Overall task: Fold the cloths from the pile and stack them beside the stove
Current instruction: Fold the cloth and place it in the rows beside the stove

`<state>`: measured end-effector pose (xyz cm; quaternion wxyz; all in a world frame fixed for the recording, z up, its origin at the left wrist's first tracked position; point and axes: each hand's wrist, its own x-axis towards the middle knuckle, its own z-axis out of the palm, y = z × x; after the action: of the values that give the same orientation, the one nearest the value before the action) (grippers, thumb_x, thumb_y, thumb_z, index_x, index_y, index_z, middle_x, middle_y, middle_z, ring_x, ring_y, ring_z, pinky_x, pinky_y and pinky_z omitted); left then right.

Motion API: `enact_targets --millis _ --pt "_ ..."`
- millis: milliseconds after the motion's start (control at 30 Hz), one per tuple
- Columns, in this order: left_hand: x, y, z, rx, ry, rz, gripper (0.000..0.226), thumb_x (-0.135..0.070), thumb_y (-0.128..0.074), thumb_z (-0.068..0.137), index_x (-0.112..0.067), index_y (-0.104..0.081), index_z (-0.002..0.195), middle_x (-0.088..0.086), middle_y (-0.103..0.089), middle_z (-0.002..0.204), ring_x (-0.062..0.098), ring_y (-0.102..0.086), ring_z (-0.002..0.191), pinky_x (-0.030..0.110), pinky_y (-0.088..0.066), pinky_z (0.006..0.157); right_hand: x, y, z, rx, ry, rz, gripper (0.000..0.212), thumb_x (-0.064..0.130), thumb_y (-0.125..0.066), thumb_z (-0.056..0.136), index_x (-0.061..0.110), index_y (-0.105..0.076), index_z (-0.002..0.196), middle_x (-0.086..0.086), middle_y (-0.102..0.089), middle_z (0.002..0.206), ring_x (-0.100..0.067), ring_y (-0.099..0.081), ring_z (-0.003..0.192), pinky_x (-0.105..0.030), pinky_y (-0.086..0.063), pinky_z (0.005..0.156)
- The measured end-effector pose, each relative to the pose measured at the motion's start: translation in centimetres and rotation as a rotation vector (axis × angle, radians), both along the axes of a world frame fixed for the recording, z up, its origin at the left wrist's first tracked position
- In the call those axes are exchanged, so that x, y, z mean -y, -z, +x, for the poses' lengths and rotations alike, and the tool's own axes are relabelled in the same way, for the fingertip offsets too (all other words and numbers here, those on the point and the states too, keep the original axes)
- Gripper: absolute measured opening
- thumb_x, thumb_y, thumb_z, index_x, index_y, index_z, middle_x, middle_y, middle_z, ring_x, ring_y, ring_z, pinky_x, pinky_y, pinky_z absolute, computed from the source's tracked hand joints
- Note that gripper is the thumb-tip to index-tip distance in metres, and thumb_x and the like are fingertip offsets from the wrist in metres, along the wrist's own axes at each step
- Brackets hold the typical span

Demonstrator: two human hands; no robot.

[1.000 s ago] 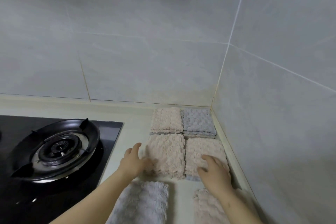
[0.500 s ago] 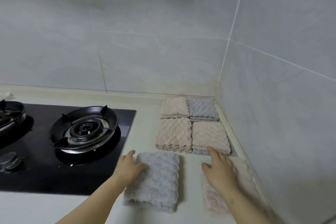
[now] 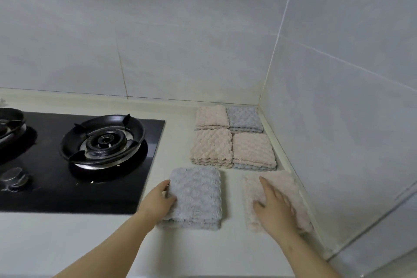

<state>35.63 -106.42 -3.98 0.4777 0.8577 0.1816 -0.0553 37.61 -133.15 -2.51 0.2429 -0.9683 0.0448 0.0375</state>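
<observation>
Folded cloths lie on the pale counter point(image 3: 67, 244) right of the black stove point(image 3: 81, 158). In the corner sit four stacks: a far beige stack point(image 3: 211, 117), a far grey stack point(image 3: 244, 118), a beige stack point(image 3: 212, 148) and a beige-on-grey stack point(image 3: 253, 151). Nearer me, a folded grey cloth stack point(image 3: 196, 196) is touched at its left edge by my left hand point(image 3: 158, 201), thumb on top. My right hand point(image 3: 274, 205) lies flat, fingers spread, on a folded beige cloth point(image 3: 282, 183) by the right wall.
The stove's right burner point(image 3: 102, 140) and a knob point(image 3: 13, 176) lie left of the cloths. Tiled walls point(image 3: 338, 119) meet in the corner behind the stacks and run along the counter's right side.
The view pulled back and turned left. Both hands left the two middle stacks and came back to the nearer grey and beige cloths, where they now rest.
</observation>
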Motion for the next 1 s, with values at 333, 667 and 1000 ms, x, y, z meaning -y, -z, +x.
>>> enact_targets --millis 333,667,1000 --pt "7.5 0.9 1.0 0.015 0.023 0.108 0.044 -0.012 -0.05 0.09 -0.016 -0.044 0.133 0.002 -0.059 0.121 0.024 -0.056 0.106 0.024 -0.041 0.081 2.4 1.3 0.2 0.014 -0.105 -0.027 0.062 0.03 -0.044 0.093 0.034 -0.016 0.148 0.009 -0.022 0.155 -0.019 -0.021 0.142 -0.036 -0.02 0.116" --pt "10.4 1.2 0.0 0.412 0.53 0.851 0.086 -0.08 -0.019 0.078 -0.035 -0.006 0.149 -0.002 -0.047 0.143 0.026 -0.049 0.127 0.047 -0.044 0.093 3.5 1.1 -0.8 0.061 -0.305 -0.269 0.063 0.054 -0.042 0.084 0.049 -0.02 0.143 0.01 -0.001 0.159 -0.023 0.004 0.147 -0.044 0.005 0.113" --pt "10.3 2.5 1.6 0.191 0.656 0.958 0.08 -0.072 -0.033 0.055 -0.037 -0.043 0.127 -0.006 -0.065 0.12 0.024 -0.066 0.105 0.05 -0.054 0.074 2.4 2.1 0.8 -0.139 -0.386 -0.288 0.081 0.054 -0.048 0.084 0.047 0.005 0.146 0.009 0.022 0.156 -0.026 0.023 0.143 -0.055 0.011 0.113"
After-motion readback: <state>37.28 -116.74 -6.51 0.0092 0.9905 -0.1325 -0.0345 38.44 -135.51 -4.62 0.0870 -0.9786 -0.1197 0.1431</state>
